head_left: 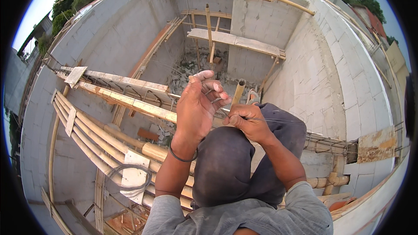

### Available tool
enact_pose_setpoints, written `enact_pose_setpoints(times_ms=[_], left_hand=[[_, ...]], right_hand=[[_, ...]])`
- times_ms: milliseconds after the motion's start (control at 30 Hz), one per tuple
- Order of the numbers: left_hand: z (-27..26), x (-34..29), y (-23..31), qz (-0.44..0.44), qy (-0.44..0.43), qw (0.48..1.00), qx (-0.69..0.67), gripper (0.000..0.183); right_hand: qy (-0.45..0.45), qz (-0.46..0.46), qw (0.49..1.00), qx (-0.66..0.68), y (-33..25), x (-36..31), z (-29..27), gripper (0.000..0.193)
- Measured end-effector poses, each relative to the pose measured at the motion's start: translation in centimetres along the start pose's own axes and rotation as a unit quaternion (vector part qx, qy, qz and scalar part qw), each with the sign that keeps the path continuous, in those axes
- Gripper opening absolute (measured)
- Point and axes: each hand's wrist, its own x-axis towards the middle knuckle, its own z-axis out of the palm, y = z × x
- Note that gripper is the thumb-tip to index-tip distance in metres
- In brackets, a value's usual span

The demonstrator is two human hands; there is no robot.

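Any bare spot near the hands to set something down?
Little. Left hand and right hand work thin wire above the knees. Bamboo bundle carries a wire coil. Barest: the wooden plank across the far corner and the flat board by the rebar.

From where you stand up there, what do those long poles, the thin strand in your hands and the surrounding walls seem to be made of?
The poles look like bamboo: pale yellow, round, with ringed joints. The strand, pulled between the left hand and right hand, seems to be thin metal wire, grey and stiff-looking. The walls appear to be light grey masonry blocks with a matte, unplastered face and visible joints.
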Motion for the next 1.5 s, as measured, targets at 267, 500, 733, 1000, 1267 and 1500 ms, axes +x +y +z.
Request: enact_pose_setpoints(times_ms=[267, 500, 733, 1000, 1267, 1500], left_hand=[[-0.7, -2.3, -0.1, -0.01, 0.016, 0.985, 0.169, 0.028], [-3.1, -2.7, 0.1, 0.002, 0.02, 0.981, 0.193, 0.027], [-3.8, -0.8, 0.2, -0.008, 0.036, 0.997, 0.074, 0.024], [-3.9, 0.4, -0.6, 0.069, 0.073, 0.994, -0.03, 0.017], [-3.8, 0.1, -0.8, 0.084, 0.111, 0.99, -0.007, 0.019], [-3.4, 0.2, -1.4, 0.101, 0.084, 0.991, 0.031, 0.023]], right_hand=[[-0.005, -0.031, 0.997, -0.077, 0.6, 0.4, 0.1, 0.035], [-0.103, -0.022, 0.994, -0.033, 0.7, 1.3, 0.0, 0.034], [-0.106, 0.036, 0.992, -0.056, 0.6, 2.5, -0.6, 0.042], [-0.003, 0.018, 0.992, -0.122, 0.1, 2.3, 0.8, 0.035], [0.005, -0.052, 0.992, -0.116, 1.1, 2.8, 0.7, 0.031], [-0.01, -0.014, 0.995, -0.097, 1.0, 3.2, 1.2, 0.025]])
